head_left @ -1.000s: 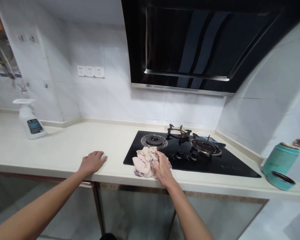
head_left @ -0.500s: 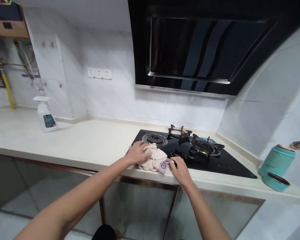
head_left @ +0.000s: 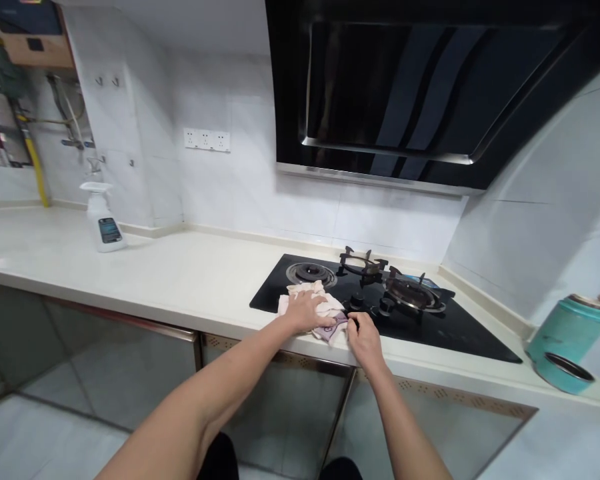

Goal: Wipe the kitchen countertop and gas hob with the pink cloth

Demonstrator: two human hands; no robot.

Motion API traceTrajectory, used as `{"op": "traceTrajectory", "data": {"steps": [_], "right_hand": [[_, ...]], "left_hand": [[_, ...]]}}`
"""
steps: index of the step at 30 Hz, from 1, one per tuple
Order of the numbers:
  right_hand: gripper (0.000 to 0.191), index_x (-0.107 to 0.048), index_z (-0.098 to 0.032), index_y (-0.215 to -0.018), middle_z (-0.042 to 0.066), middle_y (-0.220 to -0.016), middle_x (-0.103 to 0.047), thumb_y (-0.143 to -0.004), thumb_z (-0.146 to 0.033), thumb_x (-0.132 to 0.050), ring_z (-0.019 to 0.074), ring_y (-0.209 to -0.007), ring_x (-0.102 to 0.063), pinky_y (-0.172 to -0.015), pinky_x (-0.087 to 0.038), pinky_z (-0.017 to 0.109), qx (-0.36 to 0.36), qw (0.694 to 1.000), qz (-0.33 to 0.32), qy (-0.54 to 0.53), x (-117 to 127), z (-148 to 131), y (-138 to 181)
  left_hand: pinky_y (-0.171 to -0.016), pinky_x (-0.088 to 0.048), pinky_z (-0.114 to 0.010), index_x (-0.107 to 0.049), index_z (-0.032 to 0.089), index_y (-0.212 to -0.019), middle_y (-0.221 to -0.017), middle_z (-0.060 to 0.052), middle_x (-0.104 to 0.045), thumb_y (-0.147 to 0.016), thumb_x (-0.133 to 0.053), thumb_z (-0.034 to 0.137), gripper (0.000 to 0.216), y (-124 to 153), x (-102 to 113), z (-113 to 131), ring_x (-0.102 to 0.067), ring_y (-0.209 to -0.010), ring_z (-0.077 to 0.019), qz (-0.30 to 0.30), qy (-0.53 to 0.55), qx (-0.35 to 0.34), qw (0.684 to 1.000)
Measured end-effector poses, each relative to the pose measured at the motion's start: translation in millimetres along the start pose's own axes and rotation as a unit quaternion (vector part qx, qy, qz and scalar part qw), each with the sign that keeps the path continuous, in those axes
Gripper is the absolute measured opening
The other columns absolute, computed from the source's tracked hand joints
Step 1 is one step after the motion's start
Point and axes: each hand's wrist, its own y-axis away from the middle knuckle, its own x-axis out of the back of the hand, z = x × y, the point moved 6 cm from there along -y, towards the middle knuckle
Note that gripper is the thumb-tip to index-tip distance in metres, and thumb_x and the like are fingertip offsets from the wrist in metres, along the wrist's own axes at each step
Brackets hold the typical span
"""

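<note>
A crumpled pale pink cloth (head_left: 307, 289) with a purple lettered end lies over the front edge of the black gas hob (head_left: 430, 339) and the countertop. My left hand (head_left: 304, 312) rests on top of the cloth, fingers spread and stretched out across it. At the purple end, my right hand (head_left: 365, 339) has thumb and fingers pinched together on the cloth's edge, beside the hob's front rim. Just behind the cloth is a round burner (head_left: 311, 274), and the black control knobs (head_left: 356, 301) sit to its right.
Metal pan supports (head_left: 364, 263) rise at the hob's back. A white spray bottle (head_left: 104, 223) stands on the counter (head_left: 195, 267) at left. A teal canister (head_left: 573, 327) and a teal cup-like piece (head_left: 563, 373) are at far right. The range hood (head_left: 380, 93) overhangs the hob.
My left hand has moved right and come down flat onto the cloth, partly covering its purple end. My right hand stays at the cloth's edge. The view has shifted slightly.
</note>
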Motion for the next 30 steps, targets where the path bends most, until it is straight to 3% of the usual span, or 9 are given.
{"op": "traceTrajectory", "data": {"steps": [3,6,10,12,15,20,24,27,30], "right_hand": [[0.036,-0.070,-0.019,-0.104,0.011,-0.108,-0.070,-0.096,-0.033,-0.038,0.0223,-0.106,-0.064,-0.098,-0.050,0.038,0.009,0.999,-0.023,0.033,4.1,3.6,2.2],[0.039,-0.072,-0.020,-0.110,0.011,-0.118,-0.071,-0.094,-0.035,-0.040,0.0240,-0.114,-0.064,-0.105,-0.046,0.043,0.010,0.995,-0.040,0.087,24.7,19.0,12.1],[0.054,-0.069,-0.019,-0.128,0.016,-0.141,-0.064,-0.096,-0.044,-0.032,0.0358,-0.139,-0.050,-0.118,-0.028,0.067,-0.030,0.986,-0.022,0.162,74.9,69.6,41.0],[0.063,-0.066,-0.018,-0.135,0.018,-0.148,-0.059,-0.096,-0.049,-0.027,0.0407,-0.147,-0.041,-0.118,-0.018,0.075,-0.070,0.975,0.003,0.209,98.8,102.5,60.6],[0.068,-0.063,-0.019,-0.139,0.017,-0.152,-0.056,-0.098,-0.054,-0.022,0.0378,-0.148,-0.041,-0.121,-0.019,0.071,-0.119,0.951,0.053,0.280,119.1,138.9,86.6],[0.067,-0.064,-0.014,-0.136,0.021,-0.144,-0.061,-0.101,-0.052,-0.021,0.0383,-0.134,-0.054,-0.119,-0.030,0.066,-0.121,0.937,0.109,0.310,116.5,143.3,99.3],[0.064,-0.064,-0.015,-0.135,0.020,-0.139,-0.064,-0.100,-0.048,-0.023,0.0382,-0.129,-0.058,-0.120,-0.030,0.061,-0.107,0.930,0.145,0.322,114.3,138.0,98.8],[0.064,-0.063,-0.017,-0.137,0.019,-0.138,-0.065,-0.101,-0.050,-0.021,0.0387,-0.126,-0.058,-0.119,-0.031,0.062,-0.106,0.929,0.151,0.322,113.9,143.3,100.6],[0.062,-0.059,-0.020,-0.142,0.019,-0.138,-0.065,-0.101,-0.050,-0.024,0.0390,-0.126,-0.059,-0.119,-0.031,0.063,-0.089,0.931,0.160,0.315,115.5,144.1,103.5]], "left_hand": [[-0.122,-0.027,-0.062,-0.062,0.038,-0.143,-0.157,-0.010,-0.053,-0.079,-0.056,0.088,0.082,8.7,9.7,-28.3,-0.043,-0.147,-0.0383,0.006,-0.007,0.032,0.999],[-0.122,-0.025,-0.063,-0.060,0.037,-0.145,-0.162,-0.009,-0.049,-0.086,-0.047,0.086,0.077,26.5,29.5,-77.5,-0.040,-0.149,-0.0389,0.021,-0.020,0.094,0.995],[-0.117,-0.030,-0.065,-0.059,0.040,-0.147,-0.163,-0.009,-0.049,-0.089,-0.046,0.082,0.072,52.9,61.5,-142.7,-0.041,-0.148,-0.0428,0.027,-0.035,0.161,0.986],[-0.116,-0.029,-0.066,-0.062,0.045,-0.142,-0.163,-0.006,-0.049,-0.088,-0.052,0.079,0.065,59.6,71.4,-159.6,-0.040,-0.149,-0.0444,0.026,-0.045,0.168,0.984],[-0.117,-0.027,-0.067,-0.062,0.046,-0.141,-0.160,-0.006,-0.052,-0.089,-0.054,0.075,0.060,61.0,73.6,-164.4,-0.038,-0.149,-0.0445,0.040,-0.059,0.177,0.982],[-0.114,-0.034,-0.062,-0.061,0.027,-0.145,-0.158,-0.017,-0.051,-0.099,-0.037,0.071,0.068,57.8,61.2,-149.0,-0.043,-0.143,-0.0452,0.092,-0.073,0.216,0.969],[-0.118,-0.031,-0.060,-0.066,0.025,-0.139,-0.161,-0.016,-0.046,-0.101,-0.041,0.063,0.059,48.4,50.1,-115.1,-0.036,-0.148,-0.0444,0.098,-0.068,0.171,0.978],[-0.119,-0.032,-0.057,-0.067,0.033,-0.137,-0.156,-0.010,-0.053,-0.099,-0.043,0.066,0.055,28.9,29.2,-56.8,-0.041,-0.146,-0.0386,0.059,-0.038,0.088,0.994],[-0.121,-0.031,-0.058,-0.062,0.037,-0.143,-0.161,-0.008,-0.049,-0.093,-0.042,0.081,0.069,3.5,-4.6,24.0,-0.040,-0.149,-0.0378,0.012,0.002,0.006,1.000]]}}
